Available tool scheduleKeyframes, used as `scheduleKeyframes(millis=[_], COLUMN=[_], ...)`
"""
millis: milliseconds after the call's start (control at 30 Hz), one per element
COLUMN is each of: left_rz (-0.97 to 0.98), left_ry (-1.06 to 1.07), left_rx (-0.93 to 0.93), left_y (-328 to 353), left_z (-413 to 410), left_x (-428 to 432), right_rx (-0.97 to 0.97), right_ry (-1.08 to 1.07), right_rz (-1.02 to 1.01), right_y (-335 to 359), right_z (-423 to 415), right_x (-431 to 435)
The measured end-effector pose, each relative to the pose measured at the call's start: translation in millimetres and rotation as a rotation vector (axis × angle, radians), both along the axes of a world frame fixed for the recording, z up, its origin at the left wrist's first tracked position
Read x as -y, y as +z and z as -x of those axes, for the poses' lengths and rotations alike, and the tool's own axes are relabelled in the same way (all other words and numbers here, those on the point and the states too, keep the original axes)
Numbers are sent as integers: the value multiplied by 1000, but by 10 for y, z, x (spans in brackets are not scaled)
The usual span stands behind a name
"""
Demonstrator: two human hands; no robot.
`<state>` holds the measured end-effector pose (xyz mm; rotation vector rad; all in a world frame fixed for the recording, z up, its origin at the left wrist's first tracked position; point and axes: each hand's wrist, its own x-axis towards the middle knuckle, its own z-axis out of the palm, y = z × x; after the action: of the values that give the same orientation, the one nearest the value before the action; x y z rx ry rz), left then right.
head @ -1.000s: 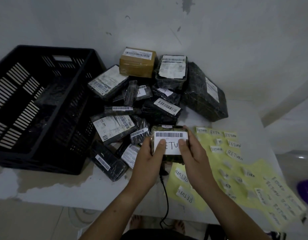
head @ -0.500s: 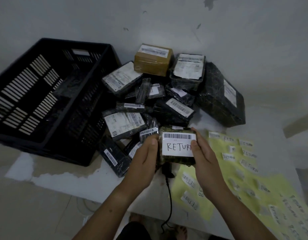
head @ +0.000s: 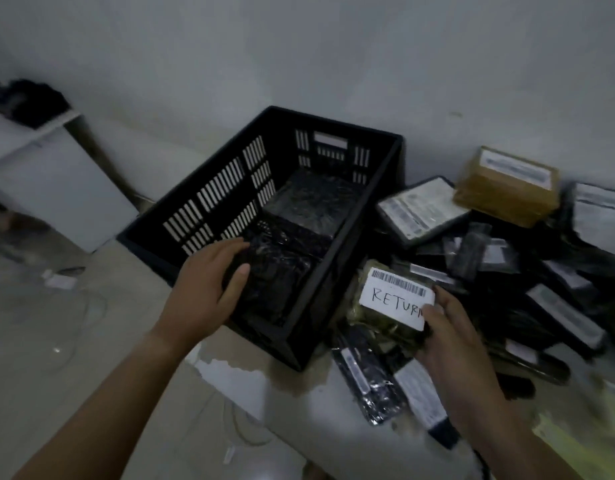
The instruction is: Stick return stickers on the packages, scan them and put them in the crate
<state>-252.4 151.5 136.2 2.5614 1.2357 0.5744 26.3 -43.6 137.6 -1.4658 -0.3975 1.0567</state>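
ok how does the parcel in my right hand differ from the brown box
The parcel carries a handwritten RETURN sticker; the brown box shows only its printed label. The parcel is in the right hand; the brown box lies on the pile. Both bear white labels.

Dim light falls on a bare grey-white wall [head: 299,46] beyond both hands. Between the left hand [head: 205,292] and the right hand [head: 451,344], a white table [head: 333,420] shows worn, peeling patches. Far left of the left hand, white furniture [head: 49,188] stands on a pale floor [head: 74,393] strewn with thin cables [head: 101,303].
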Motion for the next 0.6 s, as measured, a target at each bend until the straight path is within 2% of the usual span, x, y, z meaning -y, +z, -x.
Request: scheduleKeyframes(millis=[167,333,467,533,600], left_rz=[-43,33,62,75,114], left_ry=[79,180,178,183,194], left_rx=[-105,-218,-334,-261,-171], left_y=[-138,-46,-126,-159,-162], left_z=[397,593,603,620,639], left_x=[-719,-1518,-1716,-1715,-1713], right_rx=[-9,255,527,595,578], right_ry=[58,220,491,603,664], right_rz=[-95,-103,45,140,251], right_y=[228,377,292,142,-52], right_z=[272,419,523,613,720], right_x=[-652,-1300,-1912,-2209,-2485])
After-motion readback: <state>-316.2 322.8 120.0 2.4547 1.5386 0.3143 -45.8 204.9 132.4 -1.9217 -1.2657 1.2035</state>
